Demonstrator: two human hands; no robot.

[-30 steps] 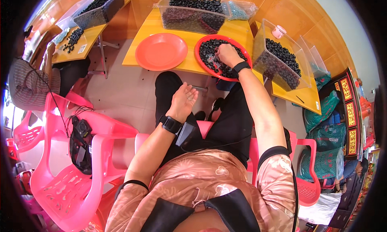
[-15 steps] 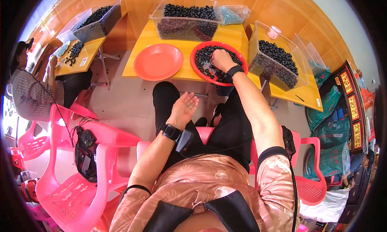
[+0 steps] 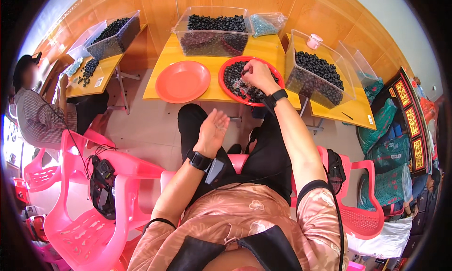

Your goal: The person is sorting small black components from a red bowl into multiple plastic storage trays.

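Note:
My right hand (image 3: pixel 262 76) is over a red plate (image 3: pixel 222 90) heaped with small round black pieces (image 3: pixel 234 74). Its thumb and fingers are pinched together, and whatever they hold is too small to make out. Tiny clear or whitish bits (image 3: pixel 242 88) lie among the black pieces below the fingertips. My left hand (image 3: pixel 212 133) is held above my lap with the fingers stretched out and the palm partly up. Faint specks show on that palm, too small to name. An orange-red plate (image 3: pixel 183 82) stands to the left of the filled one.
Behind the plates on the yellow table (image 3: pixel 263 47) stand a clear bin (image 3: pixel 214 44) of black pieces and a bag of bluish bits (image 3: pixel 264 25). Another bin (image 3: pixel 313 78) is at right. A person (image 3: pixel 44 111) sits at the left table. Pink chairs (image 3: pixel 89 224) flank me.
The view has shifted, so the tables sit lower in the picture. My right hand's fingers have lifted slightly and still pinch. My left hand has turned, with its palm now more sideways.

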